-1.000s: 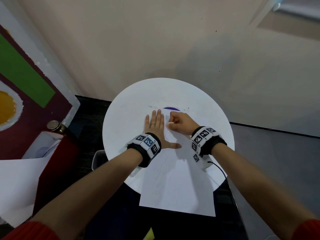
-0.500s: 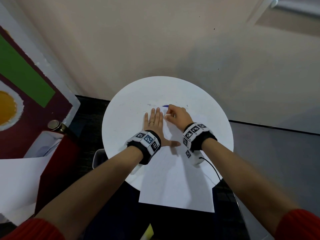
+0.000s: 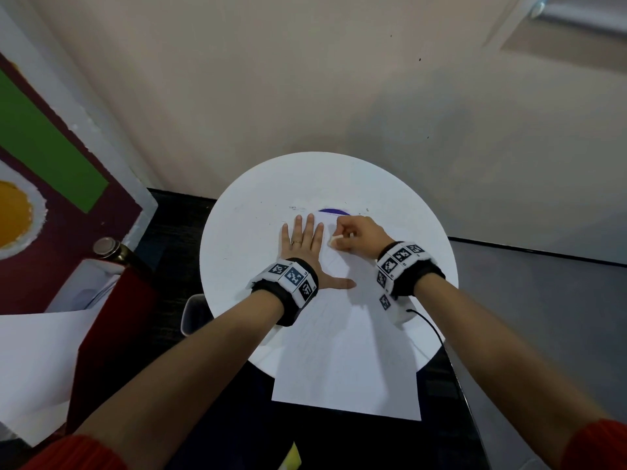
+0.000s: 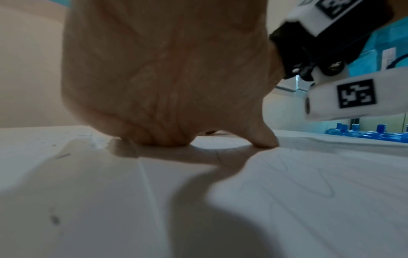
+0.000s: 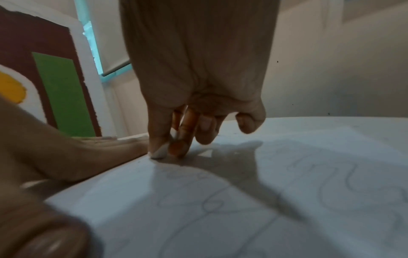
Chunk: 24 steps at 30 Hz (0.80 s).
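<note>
A white sheet of paper [image 3: 346, 361] with faint pencil lines [image 5: 220, 206] lies on the round white table [image 3: 244, 239] and overhangs its near edge. My left hand [image 3: 303, 244] lies flat on the sheet's left side, fingers straight, thumb spread to the right. My right hand [image 3: 356, 237] pinches a small white eraser [image 3: 334, 240] between thumb and fingers. In the right wrist view the eraser [image 5: 160, 152] touches the paper right beside my left hand [image 5: 73, 157]. A purple shape [image 3: 330, 211] shows just beyond my right hand.
A beige wall stands close behind the table. At the left stands a maroon board [image 3: 40, 164] with green and yellow patches, a white container [image 3: 84, 286] and a metal knob [image 3: 107, 247]. White sheets [image 3: 30, 364] lie at the lower left. The floor under the table is dark.
My right hand with the eraser went from mid-sheet to the far edge, then drew slightly back towards me and right. The left hand has stayed flat in place.
</note>
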Available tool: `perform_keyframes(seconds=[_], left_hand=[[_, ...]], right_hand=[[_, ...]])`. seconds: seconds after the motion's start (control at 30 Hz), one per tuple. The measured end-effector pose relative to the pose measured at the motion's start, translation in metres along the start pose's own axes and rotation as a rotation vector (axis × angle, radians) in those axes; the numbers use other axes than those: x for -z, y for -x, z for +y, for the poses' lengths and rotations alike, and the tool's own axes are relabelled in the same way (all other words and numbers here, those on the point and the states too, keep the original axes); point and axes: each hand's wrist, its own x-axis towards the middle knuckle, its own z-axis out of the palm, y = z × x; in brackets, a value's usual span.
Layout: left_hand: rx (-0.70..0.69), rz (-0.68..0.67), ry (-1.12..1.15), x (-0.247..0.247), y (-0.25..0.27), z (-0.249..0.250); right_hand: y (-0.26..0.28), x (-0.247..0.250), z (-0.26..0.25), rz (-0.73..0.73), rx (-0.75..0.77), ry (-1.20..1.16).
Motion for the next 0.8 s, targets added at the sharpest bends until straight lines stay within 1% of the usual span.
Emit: perform_keyframes(seconds=[0.07, 0.1, 0.13, 0.17, 0.23, 0.27, 0.3, 0.4, 0.43, 0.47, 0.57, 0.6, 0.73, 0.8], left_hand=[[0.006, -0.004, -0.013, 0.0, 0.0, 0.001], [0.007, -0.002, -0.013, 0.001, 0.001, 0.001], [0.007, 0.001, -0.011, 0.001, 0.001, 0.001], [0.007, 0.002, -0.006, 0.001, 0.0, 0.0], [0.006, 0.008, 0.004, -0.001, 0.0, 0.0], [0.004, 0.011, 0.005, -0.001, 0.001, 0.0], [0.0, 0.011, 0.003, 0.0, 0.001, 0.0], [0.001, 0.013, -0.002, -0.001, 0.002, 0.0], [0.002, 0.012, 0.0, -0.001, 0.002, 0.0], [0.003, 0.01, 0.005, -0.001, 0.001, -0.001], [-0.001, 0.012, 0.017, -0.002, 0.0, 0.0], [0.0, 0.015, 0.017, -0.002, 0.0, 0.0], [0.008, 0.025, 0.014, -0.002, 0.001, 0.001], [0.003, 0.026, 0.019, -0.002, 0.001, 0.0]], right_hand=[[-0.004, -0.002, -0.006, 0.132, -0.013, 0.017], [-0.005, -0.004, -0.007, 0.168, -0.012, 0.016], [-0.004, -0.006, -0.007, 0.167, -0.006, 0.012], [0.0, -0.008, -0.006, 0.134, 0.005, 0.008], [0.006, -0.006, -0.001, 0.028, 0.017, 0.023], [0.007, -0.003, -0.001, -0.002, 0.006, 0.045], [0.005, 0.001, -0.002, 0.011, -0.013, 0.061], [-0.001, 0.001, -0.008, 0.187, -0.049, 0.086], [0.0, -0.001, -0.008, 0.213, -0.048, 0.092], [0.005, -0.004, -0.007, 0.199, -0.041, 0.083], [0.02, -0.007, -0.002, 0.063, -0.032, 0.036], [0.019, -0.005, -0.002, 0.059, -0.041, 0.036], [0.007, -0.007, -0.008, 0.204, -0.058, 0.009], [0.012, -0.015, -0.003, 0.171, -0.019, -0.022]])
